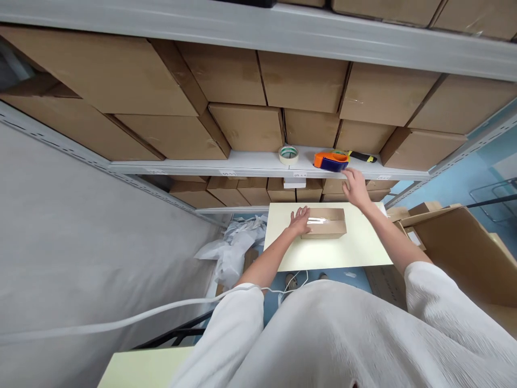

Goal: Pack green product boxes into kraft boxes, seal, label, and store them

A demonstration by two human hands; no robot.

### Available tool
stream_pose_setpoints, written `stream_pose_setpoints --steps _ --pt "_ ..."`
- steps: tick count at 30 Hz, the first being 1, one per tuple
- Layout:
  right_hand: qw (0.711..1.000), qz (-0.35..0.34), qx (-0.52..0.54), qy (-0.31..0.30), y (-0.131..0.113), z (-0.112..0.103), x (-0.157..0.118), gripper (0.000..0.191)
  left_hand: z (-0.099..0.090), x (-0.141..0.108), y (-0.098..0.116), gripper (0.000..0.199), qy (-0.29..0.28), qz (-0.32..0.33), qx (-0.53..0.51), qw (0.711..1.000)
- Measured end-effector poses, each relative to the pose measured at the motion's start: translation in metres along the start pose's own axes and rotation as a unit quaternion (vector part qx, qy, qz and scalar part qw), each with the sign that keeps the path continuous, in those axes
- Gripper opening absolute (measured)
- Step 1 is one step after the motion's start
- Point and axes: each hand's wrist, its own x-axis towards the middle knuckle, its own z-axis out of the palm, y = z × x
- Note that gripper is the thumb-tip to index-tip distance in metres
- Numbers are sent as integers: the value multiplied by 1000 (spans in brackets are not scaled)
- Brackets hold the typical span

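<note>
A small closed cardboard box lies on the pale table, a shiny strip of tape along its top. My left hand rests against the box's left end with fingers spread. On the shelf edge above sits an orange and dark blue tape dispenser. My right hand is just below and right of this dispenser, its fingertips at the near right end and thumb apart. Whether the fingertips touch it I cannot tell. Behind the dispenser lies a black and yellow utility knife.
A roll of tape stands on the metal shelf, before stacked cartons. Crumpled white plastic lies left of the table. An open large carton is at the right. A white cable crosses the lower left.
</note>
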Motion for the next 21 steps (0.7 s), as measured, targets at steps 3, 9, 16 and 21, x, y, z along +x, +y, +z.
stream_pose_setpoints --steps 3,9,16,21 --pt "996 15 38 -84 -18 30 -64 52 2 -4 1 112 12 17 5 1000" --pt "956 62 36 -286 -52 102 -147 67 13 -13 13 93 35 81 28 996" --pt "947 64 -4 -316 -59 129 -163 83 33 -32 17 83 34 115 59 991" --pt "942 111 -51 -311 -43 117 -180 86 36 -43 7 84 44 88 74 992"
